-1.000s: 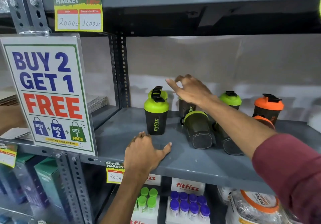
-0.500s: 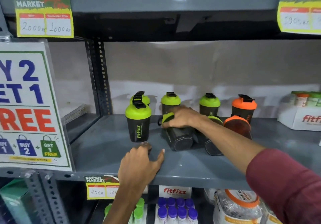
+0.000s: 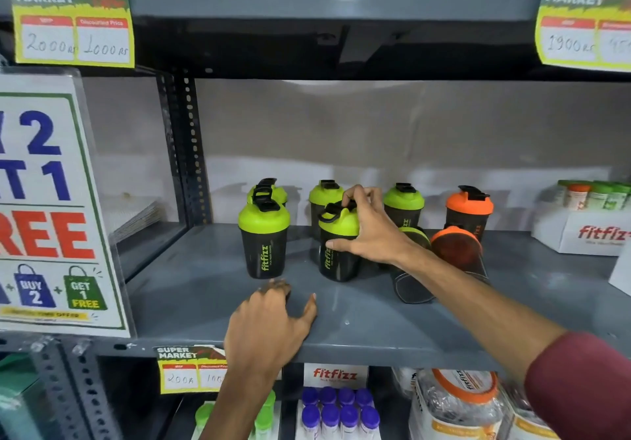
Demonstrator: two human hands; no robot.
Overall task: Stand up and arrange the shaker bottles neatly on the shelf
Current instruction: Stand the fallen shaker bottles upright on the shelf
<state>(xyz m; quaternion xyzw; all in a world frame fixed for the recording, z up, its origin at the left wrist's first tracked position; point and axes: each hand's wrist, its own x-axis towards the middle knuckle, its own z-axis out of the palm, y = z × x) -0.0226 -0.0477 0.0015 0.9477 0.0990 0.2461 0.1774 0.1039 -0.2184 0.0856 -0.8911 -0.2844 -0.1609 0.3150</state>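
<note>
Several black shaker bottles stand on the grey shelf [image 3: 191, 299]. My right hand [image 3: 368, 231] grips a green-lidded shaker [image 3: 336, 251] by its lid, nearly upright in the front row. To its left stands another green-lidded shaker [image 3: 263, 241], with one more [image 3: 269, 191] behind it. Upright at the back are two green-lidded shakers [image 3: 322, 193] [image 3: 404, 205] and an orange-lidded shaker [image 3: 469, 209]. A green-lidded shaker [image 3: 411, 282] and an orange-lidded one [image 3: 456, 248] lie on their sides behind my right forearm. My left hand [image 3: 269, 320] rests flat on the shelf's front edge.
A "Buy 2 Get 1 Free" sign [image 3: 51, 207] stands at the shelf's left front. A white Fitfizz box [image 3: 587, 234] with small bottles sits at the right. Price tags hang on the shelf edges. The lower shelf holds small capped bottles [image 3: 338, 409] and jars.
My right hand has lifted the green-lidded shaker that lay on its side and stood it up beside the front left shaker. My left hand has stayed on the shelf edge.
</note>
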